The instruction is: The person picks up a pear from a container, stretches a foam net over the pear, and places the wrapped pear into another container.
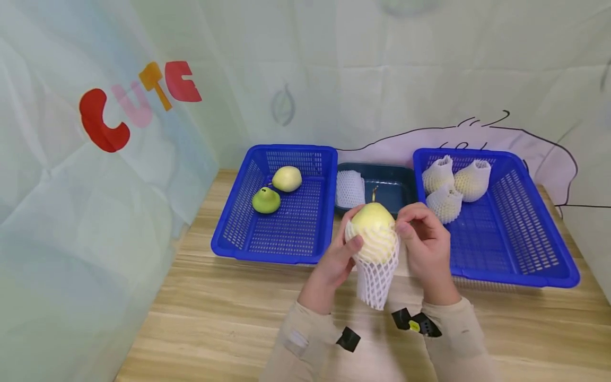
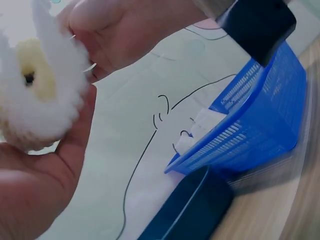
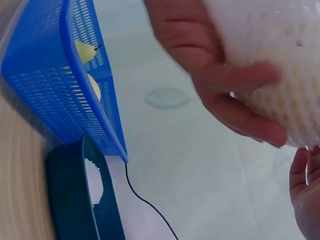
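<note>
A pale yellow pear with its stem upward sits partly inside a white foam net, its top bare. The net's narrow end hangs below the fruit. My left hand grips the netted pear from the left, thumb across its front. At the net's upper right edge, my right hand pinches the foam between thumb and forefinger. Seen from below in the left wrist view, the foam net is open around the pear's underside.
On the left, a blue basket holds a green pear and a pale pear. A dark green tray behind my hands holds flat foam nets. In the right blue basket lie three netted pears.
</note>
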The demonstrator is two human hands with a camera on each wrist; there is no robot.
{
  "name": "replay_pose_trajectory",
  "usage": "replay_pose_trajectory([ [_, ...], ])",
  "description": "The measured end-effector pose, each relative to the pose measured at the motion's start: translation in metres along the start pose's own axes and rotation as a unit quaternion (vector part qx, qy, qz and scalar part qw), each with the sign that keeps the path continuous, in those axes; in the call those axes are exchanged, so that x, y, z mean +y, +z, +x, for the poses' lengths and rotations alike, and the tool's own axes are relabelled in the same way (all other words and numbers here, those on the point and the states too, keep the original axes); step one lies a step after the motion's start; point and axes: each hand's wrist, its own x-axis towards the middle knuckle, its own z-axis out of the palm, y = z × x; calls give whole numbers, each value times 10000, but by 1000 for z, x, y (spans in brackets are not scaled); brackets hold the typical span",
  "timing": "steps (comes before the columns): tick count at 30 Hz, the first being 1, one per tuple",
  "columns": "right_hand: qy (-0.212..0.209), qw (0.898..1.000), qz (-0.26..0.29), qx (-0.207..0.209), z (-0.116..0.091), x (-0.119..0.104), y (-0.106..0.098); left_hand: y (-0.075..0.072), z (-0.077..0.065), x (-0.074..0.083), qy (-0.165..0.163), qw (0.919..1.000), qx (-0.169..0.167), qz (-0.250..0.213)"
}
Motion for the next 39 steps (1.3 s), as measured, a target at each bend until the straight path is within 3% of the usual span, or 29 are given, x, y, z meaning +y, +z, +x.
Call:
replay_pose_trajectory([
  [5,-56,9986,112,513,-2,-2,7,7,0,4,347,9948,208,932],
  [8,90,9961,59,875,-6,-1,14,14,1,6,534,9882,770,1214],
  [11,562,9905,35,1253,-11,-1,20,17,2,7,697,9788,1344,1384],
  [13,881,9847,122,1501,-12,-1,23,17,2,6,1000,9626,1626,1921],
  [15,1231,9786,390,1605,-13,-3,24,16,2,4,1592,9412,1787,2384],
  [18,1543,9743,590,1532,-14,-4,25,16,1,4,2570,9159,1808,2496],
  [21,1604,9760,739,1275,-16,-4,28,17,1,5,2904,9296,1538,1669],
  [25,1553,9748,1315,912,-16,-7,35,17,-1,6,2623,9494,1445,943],
  [28,1703,9678,1695,747,-15,-9,36,17,-1,8,2408,9574,1358,839],
  [30,1738,9704,1543,655,-15,-10,36,17,-1,10,2168,9625,1396,837],
  [35,1664,9791,1122,339,-18,-10,34,19,0,15,1490,9660,2025,607],
  [39,1851,9761,1107,276,-17,-11,32,20,0,16,1353,9655,2211,260],
])
